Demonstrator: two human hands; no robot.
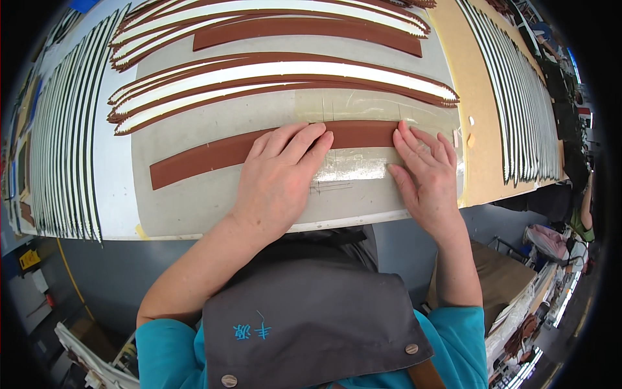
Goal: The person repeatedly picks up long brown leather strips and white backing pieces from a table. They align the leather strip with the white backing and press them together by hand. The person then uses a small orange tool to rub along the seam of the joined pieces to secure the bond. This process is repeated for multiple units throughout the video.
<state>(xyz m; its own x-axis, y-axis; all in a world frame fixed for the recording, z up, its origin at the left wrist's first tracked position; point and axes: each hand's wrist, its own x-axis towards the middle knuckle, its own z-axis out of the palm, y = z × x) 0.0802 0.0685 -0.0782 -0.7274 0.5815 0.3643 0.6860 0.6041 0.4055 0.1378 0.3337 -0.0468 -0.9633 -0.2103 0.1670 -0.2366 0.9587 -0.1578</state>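
Note:
A long, slightly curved brown strip (201, 159) lies across a grey mat (188, 207) on the workbench. My left hand (280, 174) rests flat on its middle, fingers spread and pressing down. My right hand (429, 176) lies flat on the strip's right end, fingers apart. Between the hands a clear plastic sheet (353, 165) covers part of the strip and the mat. Neither hand grips anything.
Further back lie stacks of brown strips with white faces (278, 81) and a bare brown strip (304, 29). Rows of thin black-and-white strips stand at the left (65, 136) and right (518, 104). A tan board (479, 129) lies at the right. Another person's arm (586, 207) shows at the far right.

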